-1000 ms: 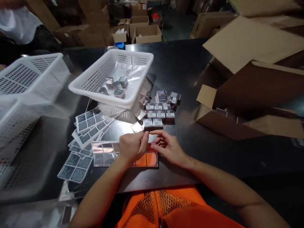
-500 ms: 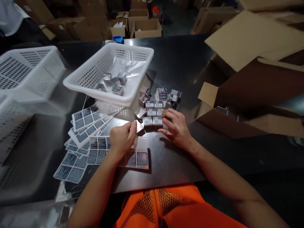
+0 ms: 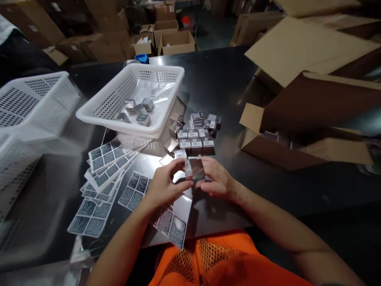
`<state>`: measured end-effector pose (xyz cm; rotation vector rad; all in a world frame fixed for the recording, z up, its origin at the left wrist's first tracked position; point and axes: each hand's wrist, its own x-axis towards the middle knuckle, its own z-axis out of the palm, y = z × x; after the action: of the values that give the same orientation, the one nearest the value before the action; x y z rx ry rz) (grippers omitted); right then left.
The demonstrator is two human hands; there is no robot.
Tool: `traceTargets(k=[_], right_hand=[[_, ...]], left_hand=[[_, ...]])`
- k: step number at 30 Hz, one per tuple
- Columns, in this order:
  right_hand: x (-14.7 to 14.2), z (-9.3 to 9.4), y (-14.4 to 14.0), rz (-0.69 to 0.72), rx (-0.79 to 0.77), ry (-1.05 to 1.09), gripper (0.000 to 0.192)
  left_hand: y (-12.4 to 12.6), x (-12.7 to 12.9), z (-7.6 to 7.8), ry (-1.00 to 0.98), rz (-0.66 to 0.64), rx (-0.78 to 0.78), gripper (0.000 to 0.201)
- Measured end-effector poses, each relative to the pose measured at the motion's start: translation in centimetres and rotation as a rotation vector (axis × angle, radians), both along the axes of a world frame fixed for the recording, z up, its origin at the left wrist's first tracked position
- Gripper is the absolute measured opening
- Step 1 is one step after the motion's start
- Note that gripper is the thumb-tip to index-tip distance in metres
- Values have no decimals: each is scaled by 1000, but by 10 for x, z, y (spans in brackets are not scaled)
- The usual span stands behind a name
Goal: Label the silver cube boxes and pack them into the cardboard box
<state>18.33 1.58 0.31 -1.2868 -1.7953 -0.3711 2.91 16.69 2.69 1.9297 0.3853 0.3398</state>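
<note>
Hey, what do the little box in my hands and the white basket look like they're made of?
Small box: it looks like glossy metallic-silver card, since its face mirrors the light; foil over card is a guess. Both the left hand and the right hand grip it.
White basket: probably moulded plastic, with smooth matte white walls pierced by even rows of holes.

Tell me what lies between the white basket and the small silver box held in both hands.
In the head view, rows of small silver boxes stand on the table between the white basket and the held box.
</note>
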Motion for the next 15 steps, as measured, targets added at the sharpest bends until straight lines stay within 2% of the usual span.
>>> traceTargets(k=[2, 5, 8, 10, 11, 13, 15], right_hand=[[-4, 9, -6, 38, 47, 104, 34], [-4, 23, -17, -2, 152, 403, 48], [0, 34, -23, -26, 186, 715, 29], [1, 39, -24, -85, 54, 947, 19], [0, 41, -24, -120, -53, 1066, 22], [-2, 42, -23, -154, -292, 1275, 41], [-5, 42, -21, -140, -456, 1404, 59]], left_hand=[[-2, -1, -2, -64, 36, 33, 47], [-2, -5, -8, -101, 105, 207, 46], [-1, -9, -13, -114, 119, 383, 45], [-1, -10, -15, -123, 111, 462, 43], [-1, -10, -15, -122, 106, 493, 41], [-3, -9, -14, -117, 100, 542, 39], [-5, -8, -14, -107, 101, 581, 38]])
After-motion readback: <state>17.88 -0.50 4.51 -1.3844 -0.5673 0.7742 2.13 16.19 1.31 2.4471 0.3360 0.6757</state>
